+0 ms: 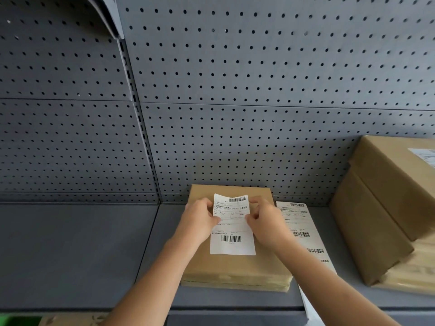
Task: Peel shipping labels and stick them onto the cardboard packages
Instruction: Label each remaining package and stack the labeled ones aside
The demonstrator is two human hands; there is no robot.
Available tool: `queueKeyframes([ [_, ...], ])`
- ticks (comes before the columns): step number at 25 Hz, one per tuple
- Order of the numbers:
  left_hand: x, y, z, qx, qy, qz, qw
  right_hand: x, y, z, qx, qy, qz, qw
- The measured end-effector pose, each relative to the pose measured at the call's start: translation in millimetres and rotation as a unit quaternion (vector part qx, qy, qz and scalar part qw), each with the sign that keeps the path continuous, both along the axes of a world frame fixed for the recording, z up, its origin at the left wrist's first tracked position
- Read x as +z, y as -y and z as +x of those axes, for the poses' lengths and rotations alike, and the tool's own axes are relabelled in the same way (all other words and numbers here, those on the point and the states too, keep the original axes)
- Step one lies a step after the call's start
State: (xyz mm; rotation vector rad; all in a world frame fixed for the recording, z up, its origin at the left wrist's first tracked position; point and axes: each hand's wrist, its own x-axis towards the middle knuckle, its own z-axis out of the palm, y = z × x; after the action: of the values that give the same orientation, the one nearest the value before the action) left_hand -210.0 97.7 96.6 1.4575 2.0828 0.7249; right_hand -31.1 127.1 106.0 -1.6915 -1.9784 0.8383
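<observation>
Presently, progress: I judge the top package of the right stack [386,175] done, since it carries a stuck label [423,155]; the centre package [235,267] is not yet done.
Label [231,234]: held over the centre package on the shelf [70,250].
Left grip [200,217]: pinches the label's left edge.
Right grip [263,220]: pinches its right edge.
Count: one held label, one label strip [303,231], at least three packages.

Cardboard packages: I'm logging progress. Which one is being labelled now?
The flat brown cardboard package at centre: the left hand and right hand pinch a white shipping label over it. The stacked brown boxes at right are untouched.
</observation>
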Motion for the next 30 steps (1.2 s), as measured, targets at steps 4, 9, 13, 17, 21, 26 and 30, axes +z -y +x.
queueKeyframes([
  [4,-1.0,-4.2,-1.5,0.008,-0.034,-0.027,0.999,-2.6,-0.8,-7.7,0.003,0.051,0.023,0.998],
  [9,0.7,9.0,-3.6,-0.085,-0.151,0.073,0.982,-5.2,1.7,-8.8,0.033,0.172,0.083,0.981],
  [13,-8.3,8.2,-4.7,-0.21,-0.189,0.067,0.957,-21.0,0.5,-11.2,0.125,0.165,0.209,0.956],
  [17,-15.5,2.9,-4.1,-0.242,-0.235,0.012,0.941,-32.8,-2.6,-20.9,0.187,0.192,0.152,0.951],
  [21,-18.0,2.1,-7.9,-0.227,-0.249,0.01,0.942,-35.6,-3.1,-17.9,0.183,0.224,0.143,0.946],
  [26,-11.9,3.3,-19.8,-0.21,-0.254,0.003,0.944,-36.4,-7.2,-3.2,0.135,0.233,0.117,0.956],
  [30,-11.8,8.0,-25.1,-0.199,-0.246,-0.013,0.949,-34.9,-9.8,11.9,0.103,0.228,0.088,0.964],
])
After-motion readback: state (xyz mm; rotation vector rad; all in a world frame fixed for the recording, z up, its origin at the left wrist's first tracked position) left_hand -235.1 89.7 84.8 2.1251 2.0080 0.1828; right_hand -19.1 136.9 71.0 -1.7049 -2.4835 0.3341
